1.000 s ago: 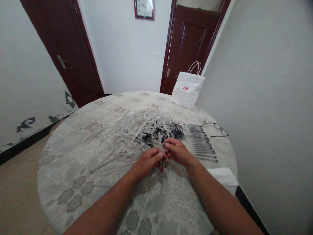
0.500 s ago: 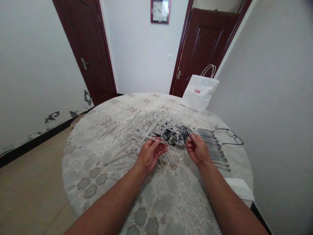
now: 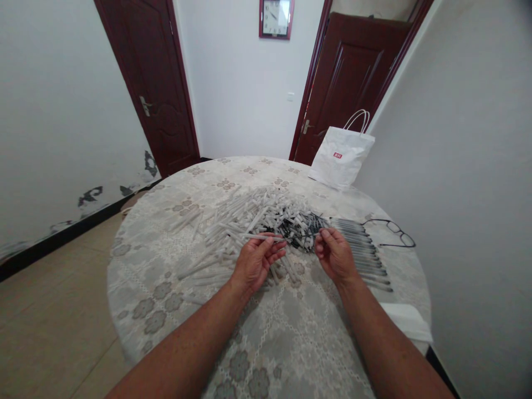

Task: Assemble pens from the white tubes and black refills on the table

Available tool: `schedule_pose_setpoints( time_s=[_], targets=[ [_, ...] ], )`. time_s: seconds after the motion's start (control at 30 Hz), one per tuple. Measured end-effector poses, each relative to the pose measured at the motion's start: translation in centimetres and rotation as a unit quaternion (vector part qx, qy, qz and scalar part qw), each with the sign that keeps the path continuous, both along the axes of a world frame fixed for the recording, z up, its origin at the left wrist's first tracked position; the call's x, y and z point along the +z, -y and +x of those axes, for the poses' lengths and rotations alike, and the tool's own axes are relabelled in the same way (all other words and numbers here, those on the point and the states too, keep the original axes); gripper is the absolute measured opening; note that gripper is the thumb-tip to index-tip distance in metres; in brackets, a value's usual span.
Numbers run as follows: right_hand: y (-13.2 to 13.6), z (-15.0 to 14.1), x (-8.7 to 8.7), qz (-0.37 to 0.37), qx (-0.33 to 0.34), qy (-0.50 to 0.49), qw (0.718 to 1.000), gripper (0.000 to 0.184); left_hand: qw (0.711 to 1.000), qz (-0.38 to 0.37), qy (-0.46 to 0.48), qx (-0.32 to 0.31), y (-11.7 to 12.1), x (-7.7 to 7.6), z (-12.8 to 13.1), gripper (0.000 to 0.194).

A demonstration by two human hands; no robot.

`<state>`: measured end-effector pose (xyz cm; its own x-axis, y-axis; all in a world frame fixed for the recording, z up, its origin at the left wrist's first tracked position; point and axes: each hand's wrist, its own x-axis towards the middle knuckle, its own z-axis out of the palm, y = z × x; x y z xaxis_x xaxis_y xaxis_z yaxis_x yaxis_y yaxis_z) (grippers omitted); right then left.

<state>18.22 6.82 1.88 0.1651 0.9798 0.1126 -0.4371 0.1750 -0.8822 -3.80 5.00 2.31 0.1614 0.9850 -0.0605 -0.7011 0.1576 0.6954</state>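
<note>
White walls, two dark doors and a wall clock (image 3: 276,18) enclose a round worktop (image 3: 174,266) under a patterned cloth. Left hand (image 3: 254,261) lies palm-up, fingers curled around a pale pen barrel (image 3: 260,236) at the near edge of the barrel heap (image 3: 233,221). Right hand (image 3: 334,255) pinches a thin dark refill (image 3: 313,233) beside the refill pile (image 3: 297,228). Finished pens (image 3: 366,252), spectacles (image 3: 393,228) and a paper bag (image 3: 341,156) occupy the right side; the near worktop offers bare cloth.

White tubes (image 3: 233,219), floral grey tablecloth (image 3: 291,332), dark-red doors (image 3: 153,83)
</note>
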Motion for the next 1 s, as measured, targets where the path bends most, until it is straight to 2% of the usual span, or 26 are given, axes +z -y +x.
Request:
schedule_pose_setpoints(
  time_s=[0.2, 0.3, 0.43, 0.53, 0.73, 0.9, 1.0],
  targets=[
    [0.6, 0.3, -0.2, 0.028, 0.03, 0.032, 0.999, 0.023, 0.999, -0.004, 0.019, 0.037, -0.4, -0.2, -0.2, 0.028],
    [0.9, 0.2, -0.3, 0.029, 0.074, 0.059, 0.995, 0.022, 0.999, -0.01, 0.027, 0.039, -0.4, -0.2, -0.2, 0.029],
    [1.3, -0.8, -0.6, 0.04, 0.152, 0.102, 0.982, 0.023, 1.0, -0.005, 0.005, 0.003, -0.2, 0.0, -0.2, 0.028],
    [1.5, -1.9, -0.9, 0.038, 0.185, 0.123, 0.974, 0.024, 0.999, 0.003, -0.02, -0.039, 0.1, 0.2, -0.1, 0.027],
    [1.5, -2.6, -0.8, 0.03, 0.201, 0.2, 0.958, 0.027, 0.99, -0.005, -0.081, -0.117, 0.5, 0.2, -0.1, 0.023],
    [1.7, -2.5, -0.2, 0.027, 0.217, 0.23, 0.948, 0.03, 0.988, -0.022, -0.072, -0.137, 0.8, 0.1, 0.1, 0.018],
    [1.8, -2.2, 0.3, 0.036, 0.213, 0.25, 0.944, 0.028, 0.991, -0.029, -0.043, -0.127, 0.7, 0.1, 0.1, 0.017]
  ],
)
